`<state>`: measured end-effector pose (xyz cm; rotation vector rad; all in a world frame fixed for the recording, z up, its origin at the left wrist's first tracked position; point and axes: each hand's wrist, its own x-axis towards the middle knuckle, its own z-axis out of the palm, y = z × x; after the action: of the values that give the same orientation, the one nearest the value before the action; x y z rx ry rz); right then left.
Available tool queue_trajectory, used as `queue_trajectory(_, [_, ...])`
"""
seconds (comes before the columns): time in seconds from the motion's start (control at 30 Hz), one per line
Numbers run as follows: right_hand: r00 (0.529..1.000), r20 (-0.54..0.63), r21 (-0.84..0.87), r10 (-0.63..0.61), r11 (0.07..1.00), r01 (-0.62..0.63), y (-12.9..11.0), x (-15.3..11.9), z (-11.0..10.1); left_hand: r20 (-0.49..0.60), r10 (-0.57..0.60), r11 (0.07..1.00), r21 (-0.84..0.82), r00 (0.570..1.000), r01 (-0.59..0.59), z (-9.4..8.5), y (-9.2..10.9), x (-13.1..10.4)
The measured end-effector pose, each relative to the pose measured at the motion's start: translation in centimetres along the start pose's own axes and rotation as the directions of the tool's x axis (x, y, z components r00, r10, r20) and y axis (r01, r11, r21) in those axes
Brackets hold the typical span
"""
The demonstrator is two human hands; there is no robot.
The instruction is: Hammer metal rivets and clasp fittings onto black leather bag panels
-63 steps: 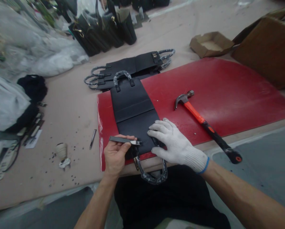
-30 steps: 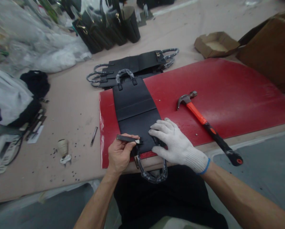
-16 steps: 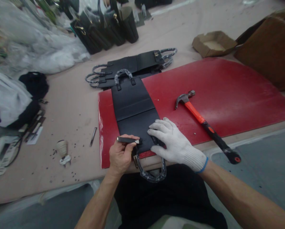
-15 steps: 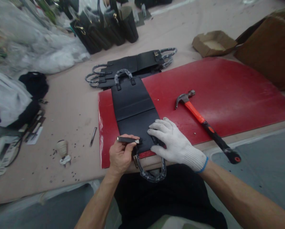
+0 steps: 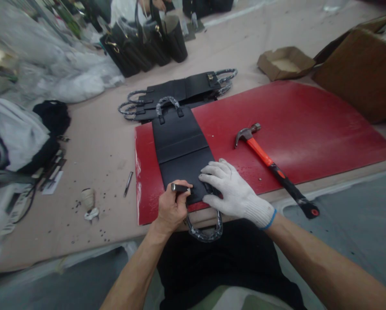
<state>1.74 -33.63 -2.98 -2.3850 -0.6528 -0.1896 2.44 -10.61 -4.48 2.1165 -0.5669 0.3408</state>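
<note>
A black bag panel [image 5: 183, 148] lies on a red mat [image 5: 286, 116], with a plastic-wrapped handle at each end. The near handle [image 5: 205, 237] hangs over the table edge. My bare left hand [image 5: 171, 211] is closed around a short metal punch [image 5: 178, 188], tilted, its tip at the panel's near end. Whether the tip touches the surface I cannot tell. Wearing a white knit glove, my right hand [image 5: 226, 189] rests flat on the panel's near right corner, fingers stretched out. To its right lies a claw hammer [image 5: 260, 150] with an orange and black handle.
More black panels [image 5: 176, 88] with wrapped handles lie beyond the mat. A thin metal rod [image 5: 128, 184] and a cone of thread [image 5: 88, 200] sit on the left among small black bits. Cardboard boxes [image 5: 286, 62] stand at the back right, finished-looking black bags [image 5: 147, 43] at the back.
My left hand has shifted slightly right and brought the punch from lying nearly flat to a steeper tilt over the panel. My right hand stays on the panel. The view has shifted a little.
</note>
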Motion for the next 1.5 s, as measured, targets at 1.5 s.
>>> queue_trajectory(1.5, [0.966, 0.010, -0.171, 0.260, 0.952, -0.255, -9.9, -2.7, -11.8, 0.015, 0.025, 0.992, -0.123, 1.000, -0.023, 1.6, -0.5, -0.1])
